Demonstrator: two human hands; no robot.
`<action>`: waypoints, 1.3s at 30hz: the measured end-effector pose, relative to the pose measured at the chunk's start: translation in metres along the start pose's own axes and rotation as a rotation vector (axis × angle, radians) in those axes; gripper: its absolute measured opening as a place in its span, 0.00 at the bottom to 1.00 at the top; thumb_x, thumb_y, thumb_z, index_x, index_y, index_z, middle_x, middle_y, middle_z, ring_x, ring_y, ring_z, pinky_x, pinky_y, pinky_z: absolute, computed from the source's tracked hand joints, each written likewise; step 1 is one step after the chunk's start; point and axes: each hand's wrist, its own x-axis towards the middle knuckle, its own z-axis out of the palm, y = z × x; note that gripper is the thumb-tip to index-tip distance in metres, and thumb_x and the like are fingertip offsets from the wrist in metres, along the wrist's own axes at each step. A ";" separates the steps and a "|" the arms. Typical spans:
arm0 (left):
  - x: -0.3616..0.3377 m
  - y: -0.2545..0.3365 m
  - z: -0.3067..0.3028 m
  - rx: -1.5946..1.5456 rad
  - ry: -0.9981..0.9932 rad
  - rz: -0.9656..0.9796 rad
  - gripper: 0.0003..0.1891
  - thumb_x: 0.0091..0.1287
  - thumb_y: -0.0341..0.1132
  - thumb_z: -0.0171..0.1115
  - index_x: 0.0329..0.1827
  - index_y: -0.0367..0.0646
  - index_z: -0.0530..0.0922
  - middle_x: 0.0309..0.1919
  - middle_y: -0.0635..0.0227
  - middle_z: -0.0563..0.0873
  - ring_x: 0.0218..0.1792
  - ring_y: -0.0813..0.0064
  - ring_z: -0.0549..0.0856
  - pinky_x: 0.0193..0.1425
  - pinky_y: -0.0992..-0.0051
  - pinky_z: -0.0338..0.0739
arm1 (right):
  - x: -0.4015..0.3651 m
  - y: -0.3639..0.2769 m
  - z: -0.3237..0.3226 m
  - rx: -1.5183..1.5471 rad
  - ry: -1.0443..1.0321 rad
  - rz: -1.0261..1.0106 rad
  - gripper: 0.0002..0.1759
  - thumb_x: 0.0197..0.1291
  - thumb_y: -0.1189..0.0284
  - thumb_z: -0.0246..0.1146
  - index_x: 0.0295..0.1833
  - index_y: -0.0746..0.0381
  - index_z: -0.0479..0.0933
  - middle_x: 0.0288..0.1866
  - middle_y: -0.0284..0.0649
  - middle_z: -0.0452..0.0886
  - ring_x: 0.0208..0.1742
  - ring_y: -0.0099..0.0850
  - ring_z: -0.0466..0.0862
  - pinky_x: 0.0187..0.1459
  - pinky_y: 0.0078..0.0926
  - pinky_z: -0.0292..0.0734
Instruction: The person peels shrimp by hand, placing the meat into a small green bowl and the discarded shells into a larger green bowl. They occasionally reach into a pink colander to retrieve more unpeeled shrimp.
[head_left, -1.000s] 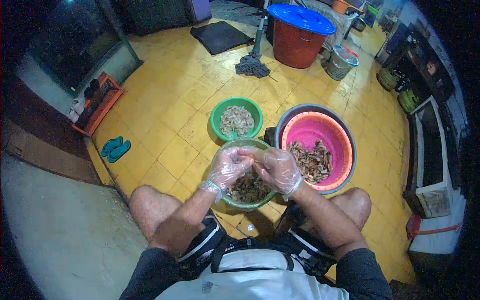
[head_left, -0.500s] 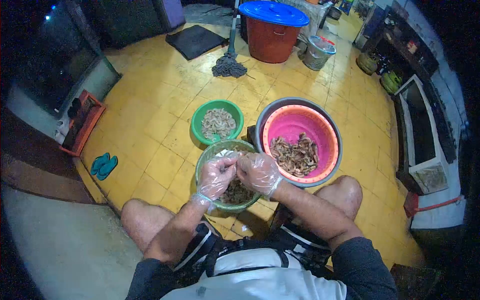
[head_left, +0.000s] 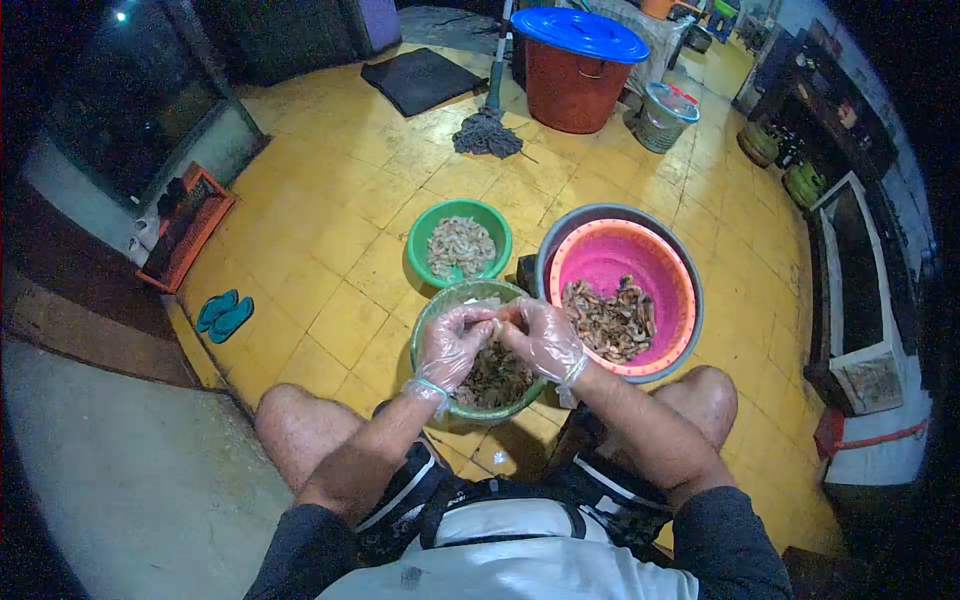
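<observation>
My left hand and my right hand, both in clear plastic gloves, meet with pinched fingertips above a green basin. Between them is a small pale shrimp, mostly covered by the fingers. Dark shells and heads lie in that basin beneath. Just beyond it, a smaller bright green bowl holds peeled shrimp. To the right, a pink colander with unpeeled shrimp sits inside a grey basin.
Farther off on the yellow tiles are a mop, a black mat, a red bin with a blue lid and a bucket. Teal sandals and an orange rack are at left, a white-framed cabinet at right.
The whole view has shifted slightly, so things appear farther right and a little lower. Both hands stay pinched together over the green basin, and a pale bit of shrimp now shows between the fingertips.
</observation>
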 end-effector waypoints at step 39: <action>-0.005 0.020 -0.004 0.097 -0.168 -0.202 0.11 0.65 0.28 0.68 0.47 0.33 0.83 0.40 0.64 0.88 0.37 0.81 0.85 0.43 0.79 0.81 | -0.001 -0.001 0.001 -0.661 -0.004 -0.401 0.09 0.53 0.67 0.65 0.29 0.61 0.76 0.26 0.49 0.80 0.31 0.49 0.83 0.33 0.48 0.77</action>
